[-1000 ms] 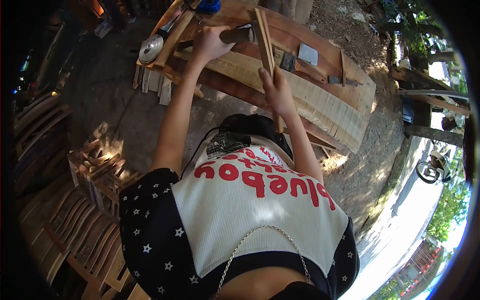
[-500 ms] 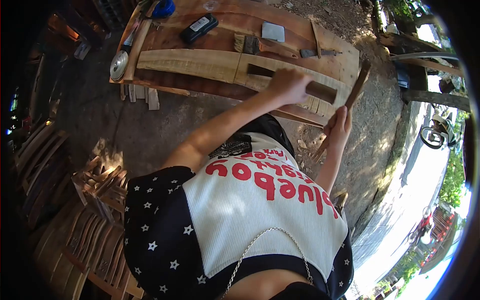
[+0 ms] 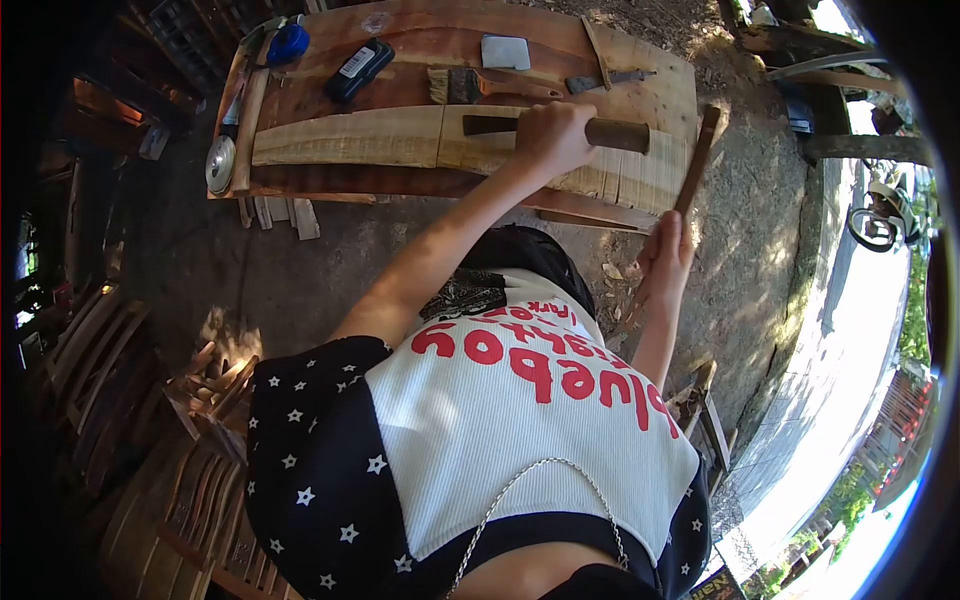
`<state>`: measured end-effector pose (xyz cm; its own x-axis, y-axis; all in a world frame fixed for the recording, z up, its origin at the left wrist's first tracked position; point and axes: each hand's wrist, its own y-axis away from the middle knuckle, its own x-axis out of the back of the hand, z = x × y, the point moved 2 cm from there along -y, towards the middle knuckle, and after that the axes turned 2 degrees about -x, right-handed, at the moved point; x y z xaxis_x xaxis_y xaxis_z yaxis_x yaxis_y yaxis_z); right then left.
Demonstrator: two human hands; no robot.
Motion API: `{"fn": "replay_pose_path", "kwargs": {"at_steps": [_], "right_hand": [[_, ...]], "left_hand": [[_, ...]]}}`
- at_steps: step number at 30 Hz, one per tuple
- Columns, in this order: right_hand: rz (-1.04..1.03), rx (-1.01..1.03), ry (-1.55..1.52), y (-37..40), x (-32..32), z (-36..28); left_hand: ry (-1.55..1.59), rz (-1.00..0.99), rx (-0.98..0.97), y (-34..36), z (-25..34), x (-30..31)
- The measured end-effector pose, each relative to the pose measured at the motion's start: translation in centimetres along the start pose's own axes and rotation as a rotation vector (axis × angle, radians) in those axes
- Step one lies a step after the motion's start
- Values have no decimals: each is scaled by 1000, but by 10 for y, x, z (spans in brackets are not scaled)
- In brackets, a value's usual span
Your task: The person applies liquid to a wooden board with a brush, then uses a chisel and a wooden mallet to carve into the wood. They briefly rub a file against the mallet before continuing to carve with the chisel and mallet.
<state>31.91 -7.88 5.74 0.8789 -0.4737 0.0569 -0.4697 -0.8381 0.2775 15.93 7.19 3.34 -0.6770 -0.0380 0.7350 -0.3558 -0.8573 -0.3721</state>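
My left hand point(image 3: 553, 138) is closed round a chisel point(image 3: 622, 135) with a thick, round wooden handle. Its dark blade point(image 3: 488, 125) points left and lies over a pale wooden plank point(image 3: 345, 137), just right of a line across the wood. To the right, my right hand point(image 3: 667, 255) is wrapped round a long wooden stick point(image 3: 697, 160), held slanting beside the plank's right end and apart from the chisel. Beyond the chisel lies a brush point(image 3: 457, 86) with an orange-brown handle.
On the reddish workbench slab point(image 3: 420, 30) lie a dark case point(image 3: 359, 71), a blue tape measure point(image 3: 288, 44), a pale square block point(image 3: 505, 52) and a dark metal tool point(image 3: 600, 80). An angle grinder disc point(image 3: 220, 165) sits at the left end. Slatted wooden chair parts point(image 3: 205, 510) stand lower left.
The chisel's handle end has swung away from my body, so the chisel now lies nearly level across the view. The whole scene has shifted slightly left and up. Both hands keep their holds.
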Motion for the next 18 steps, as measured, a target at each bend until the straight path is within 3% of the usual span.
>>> {"fn": "replay_pose_path", "kwargs": {"at_steps": [2,3,5,6,7,9,11,13,16,17,18], "right_hand": [[127,171,-179,-7,7,-23],[127,168,-182,-7,-3,-24],[312,220,-487,1,-31,-23],[117,158,-374,2,-49,-7],[117,158,-379,5,-54,-1],[-202,-85,19,13,-72,7],[-78,41,-30,-4,-53,-1],[77,198,-282,-9,-48,-21],[76,208,-409,5,-92,-2],[-176,-3,-188,15,-107,7],[-293,-45,-71,21,-121,10]], "left_hand": [[-18,-9,30,4,-11,16],[-20,-12,30,6,-13,21],[28,51,24,10,-14,30],[26,51,23,11,-16,31],[8,104,10,13,-18,33],[-17,151,-8,16,-27,41],[-49,54,87,19,-46,52],[-64,44,105,25,-60,60],[-116,94,124,30,-71,74],[-125,97,123,31,-76,77],[-168,84,159,33,-84,79]]}}
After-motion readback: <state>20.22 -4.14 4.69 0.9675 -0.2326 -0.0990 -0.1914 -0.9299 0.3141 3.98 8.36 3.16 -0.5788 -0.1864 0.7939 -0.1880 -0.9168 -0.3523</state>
